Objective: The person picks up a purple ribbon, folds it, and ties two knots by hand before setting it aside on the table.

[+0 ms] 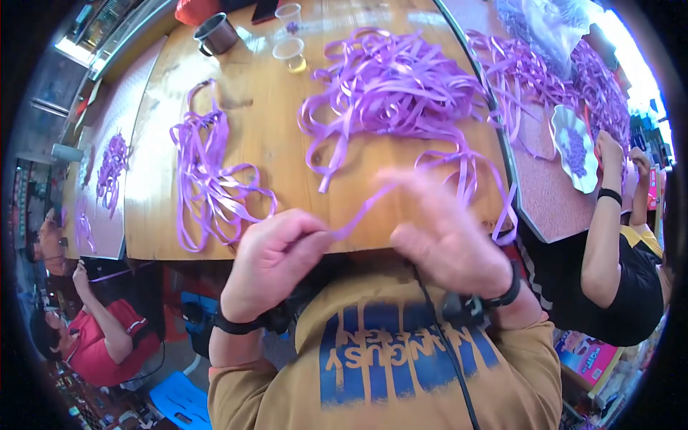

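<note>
Head view: over the near edge of the bench (pixel 265 136), I see the left hand (pixel 272 254) pinching a purple ribbon (pixel 366 208), probably to steady it, the blurred right hand (pixel 459 247) spread, contact unclear, and a ribbon heap (pixel 401 89) farther in.

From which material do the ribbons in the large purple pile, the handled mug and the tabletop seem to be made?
Purple ribbons: probably satin-like synthetic fabric, glossy; bright highlights run along their bends.
Mug: likely metal, perhaps coated; dark and smooth, with a sheen.
Tabletop: wood or wood-look laminate, glossy; grain and reflected light show.
</note>
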The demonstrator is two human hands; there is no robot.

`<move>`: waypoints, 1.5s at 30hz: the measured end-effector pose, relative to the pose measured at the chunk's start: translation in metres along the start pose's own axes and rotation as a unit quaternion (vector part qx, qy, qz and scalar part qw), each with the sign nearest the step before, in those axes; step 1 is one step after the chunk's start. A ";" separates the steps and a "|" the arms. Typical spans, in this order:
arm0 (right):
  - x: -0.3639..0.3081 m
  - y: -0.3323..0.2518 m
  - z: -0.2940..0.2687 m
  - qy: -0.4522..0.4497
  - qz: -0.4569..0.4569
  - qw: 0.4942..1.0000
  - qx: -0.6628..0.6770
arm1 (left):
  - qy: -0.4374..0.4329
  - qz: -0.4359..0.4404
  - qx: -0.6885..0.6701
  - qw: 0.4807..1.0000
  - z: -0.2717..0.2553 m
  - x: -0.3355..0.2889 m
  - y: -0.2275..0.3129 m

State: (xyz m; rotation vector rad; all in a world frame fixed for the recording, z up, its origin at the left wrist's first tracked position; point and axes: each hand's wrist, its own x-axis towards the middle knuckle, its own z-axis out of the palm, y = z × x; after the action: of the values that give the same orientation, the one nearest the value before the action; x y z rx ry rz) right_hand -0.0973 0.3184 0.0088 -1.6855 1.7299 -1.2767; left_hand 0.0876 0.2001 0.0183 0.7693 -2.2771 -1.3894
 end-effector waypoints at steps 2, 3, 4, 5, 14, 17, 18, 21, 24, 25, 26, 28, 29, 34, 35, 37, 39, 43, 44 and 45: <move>-0.003 -0.007 0.012 -0.040 -0.013 0.989 0.145 | -0.050 0.036 0.029 0.998 0.002 0.012 0.015; -0.004 -0.010 0.012 -0.075 0.100 0.963 0.239 | -0.081 0.037 0.033 0.995 0.001 0.018 0.020; -0.005 -0.012 0.011 -0.110 0.211 0.914 0.328 | -0.080 0.040 0.038 0.995 -0.002 0.022 0.024; -0.005 -0.010 0.009 -0.108 0.207 0.915 0.330 | -0.106 0.003 0.026 0.994 -0.005 0.028 0.029; -0.029 0.015 -0.019 -0.056 0.293 0.853 0.429 | 0.151 0.197 0.289 0.925 -0.066 0.183 -0.049; -0.040 0.017 -0.028 -0.069 0.292 0.851 0.431 | 0.168 0.181 0.432 0.867 -0.066 0.221 -0.089; -0.044 0.018 -0.032 -0.063 0.301 0.837 0.452 | 0.171 0.151 0.487 0.843 -0.059 0.227 -0.093; -0.056 0.024 -0.040 -0.051 0.283 0.833 0.473 | 0.108 0.180 0.500 0.840 -0.054 0.244 -0.110; -0.063 0.026 -0.049 -0.003 0.275 0.832 0.482 | 0.050 0.049 0.489 0.870 -0.045 0.248 -0.094; -0.063 0.026 -0.050 0.000 0.265 0.826 0.498 | 0.053 0.052 0.486 0.871 -0.052 0.249 -0.108; -0.062 0.027 -0.052 0.007 0.263 0.829 0.494 | 0.069 0.040 0.480 0.874 -0.052 0.250 -0.110; -0.062 0.027 -0.056 0.025 0.286 0.825 0.486 | 0.078 0.025 0.473 0.877 -0.054 0.252 -0.114; -0.060 0.026 -0.058 0.031 0.308 0.821 0.480 | 0.066 0.070 0.458 0.884 -0.058 0.251 -0.117; -0.048 0.024 -0.065 0.066 0.276 0.853 0.437 | 0.176 0.249 0.522 0.796 -0.055 0.225 -0.069; -0.047 0.021 -0.066 0.060 0.268 0.857 0.437 | 0.148 0.281 0.427 0.846 -0.049 0.208 -0.042; -0.046 0.022 -0.060 0.070 0.256 0.863 0.430 | 0.090 0.126 0.158 0.975 -0.010 0.159 0.008; -0.038 0.018 -0.058 0.048 0.267 0.873 0.406 | 0.014 0.050 0.042 0.998 0.011 0.114 0.037; -0.032 0.011 -0.037 0.008 0.238 0.887 0.395 | -0.095 0.064 -0.011 0.993 0.033 0.050 0.038; -0.032 0.009 -0.032 0.010 0.224 0.894 0.387 | -0.110 0.042 -0.038 0.992 0.037 0.043 0.035; -0.032 0.006 -0.029 0.012 0.210 0.901 0.379 | -0.126 0.022 -0.065 0.990 0.038 0.037 0.032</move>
State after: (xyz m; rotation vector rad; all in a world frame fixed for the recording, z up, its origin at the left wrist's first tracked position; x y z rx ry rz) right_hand -0.1179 0.3562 0.0085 -0.8009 1.2451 -1.4793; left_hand 0.0285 0.2153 0.0306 0.5258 -2.3401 -1.6784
